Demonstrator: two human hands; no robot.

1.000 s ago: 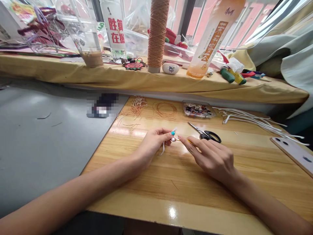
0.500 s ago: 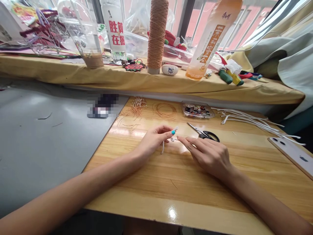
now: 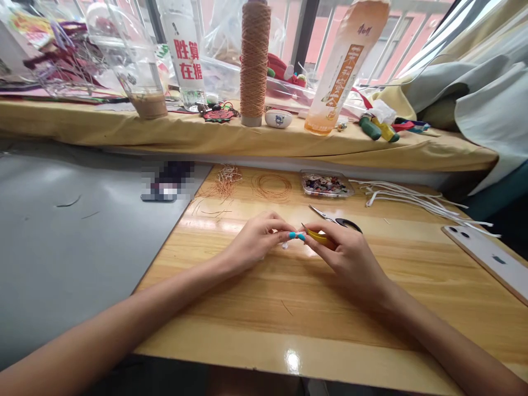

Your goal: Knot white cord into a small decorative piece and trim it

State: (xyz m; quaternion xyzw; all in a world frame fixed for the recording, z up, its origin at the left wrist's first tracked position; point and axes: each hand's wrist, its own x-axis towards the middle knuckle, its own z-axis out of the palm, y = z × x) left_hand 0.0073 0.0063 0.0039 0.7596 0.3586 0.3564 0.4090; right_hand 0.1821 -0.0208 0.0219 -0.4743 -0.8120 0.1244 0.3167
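Above the middle of the wooden table, my left hand [image 3: 259, 239] pinches a short white cord between thumb and fingertips. A small curled bit of the white cord [image 3: 285, 246] hangs just below those fingers. My right hand [image 3: 344, 247] is closed around a yellow-handled tool [image 3: 319, 237] with a thin dark pointed tip; its exact kind I cannot make out. The right thumb and fingertips also press at the cord, touching the left fingertips. Behind my right hand lie black-handled scissors [image 3: 347, 223], blades pointing to the far left.
Along the table's back are tangled cord scraps [image 3: 228, 179], a coil of orange cord [image 3: 271, 187], a clear box of beads [image 3: 327, 184] and several white cords [image 3: 412, 201]. A phone [image 3: 490, 261] lies at right. Bottles, a cup and an orange thread spool [image 3: 254, 66] stand on the ledge.
My right hand has turned and moved in to meet the left fingertips. The tool's yellow handle now shows, and the cord is mostly covered by fingers. The whole view has shifted slightly.
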